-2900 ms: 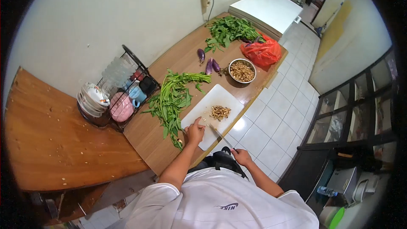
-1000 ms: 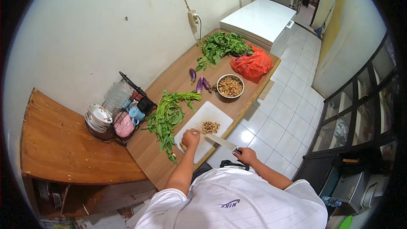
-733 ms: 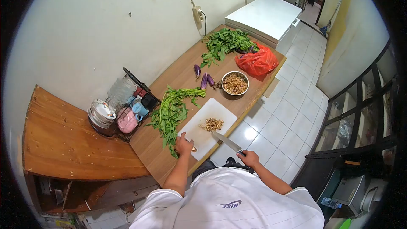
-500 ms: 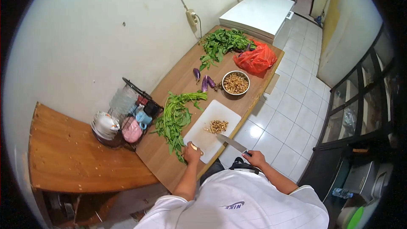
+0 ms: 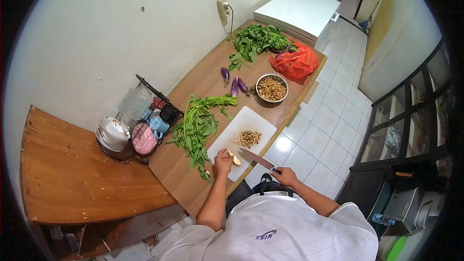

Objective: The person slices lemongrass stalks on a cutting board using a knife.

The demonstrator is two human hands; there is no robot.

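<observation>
My left hand is closed around a cream-coloured, irregular piece of food, held over the near part of the white cutting board. With my right hand I grip the dark handle of a kitchen knife. Its blade points left across the board's right edge, with the tip close to the cream piece. Chopped brown-and-cream bits lie heaped in the middle of the board. Beyond it stands a metal bowl filled with similar bits.
Leafy greens lie left of the board. Purple eggplants, more greens and a red plastic bag are farther back. A dish rack with cups stands at the left. The wooden table's right edge borders the tiled floor.
My left hand has moved forward over the board, and the cream piece shows more clearly in it. The knife is still in my right hand, its tip slightly farther left. The view has shifted slightly.
</observation>
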